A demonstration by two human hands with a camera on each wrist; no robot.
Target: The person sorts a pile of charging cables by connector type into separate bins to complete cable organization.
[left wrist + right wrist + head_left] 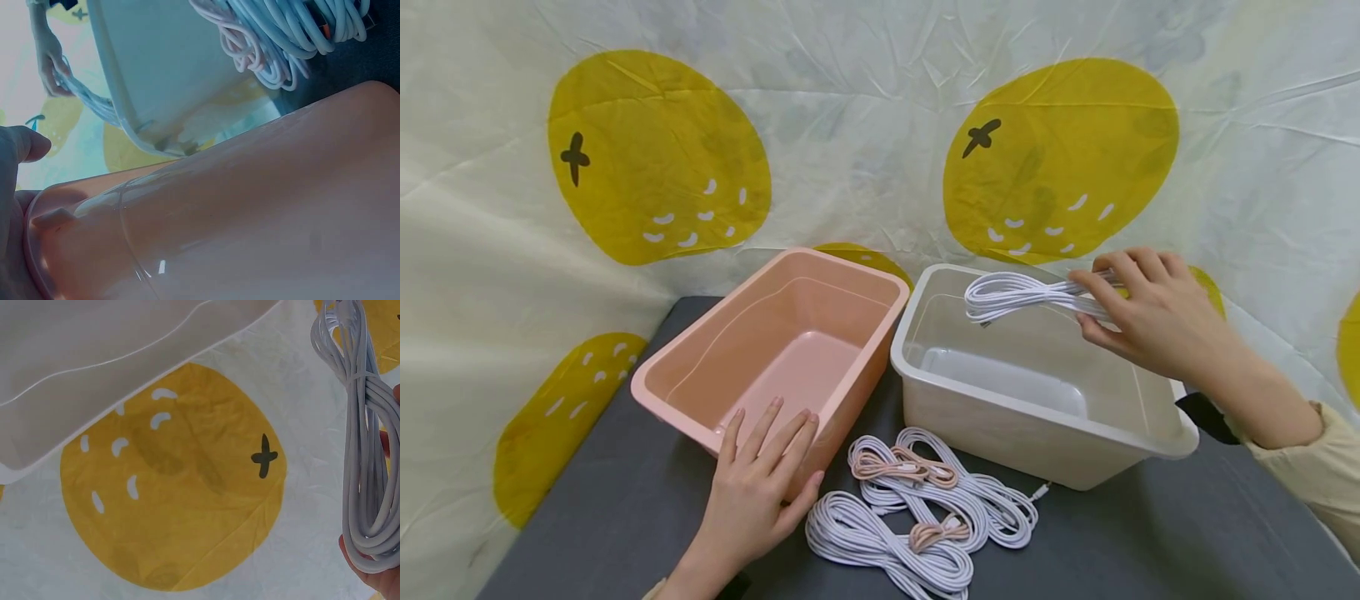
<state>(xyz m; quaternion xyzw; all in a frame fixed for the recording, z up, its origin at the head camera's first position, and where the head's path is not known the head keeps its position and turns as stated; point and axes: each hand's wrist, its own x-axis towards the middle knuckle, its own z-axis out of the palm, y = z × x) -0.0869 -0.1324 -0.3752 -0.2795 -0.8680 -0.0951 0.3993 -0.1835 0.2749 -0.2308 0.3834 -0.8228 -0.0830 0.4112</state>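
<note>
My right hand (1157, 312) pinches one end of a coiled white cable (1011, 296) above the cream bin (1000, 437). In the right wrist view the cable bundle (365, 469) hangs in long loops, tied round its middle. My left hand (763, 483) lies with fingers spread and straight over the near rim of the pink bin (865, 408). The left wrist view shows the outer wall of the pink bin (250, 206) beside that hand's thumb (34, 145). No things show inside either bin.
Several white cable coils (891, 546) lie heaped on the dark grey tabletop (1105, 542) in front of the bins. Small pinkish cable bundles (880, 468) sit on top of them. A pale cloth (850, 158) with yellow fruit prints hangs behind.
</note>
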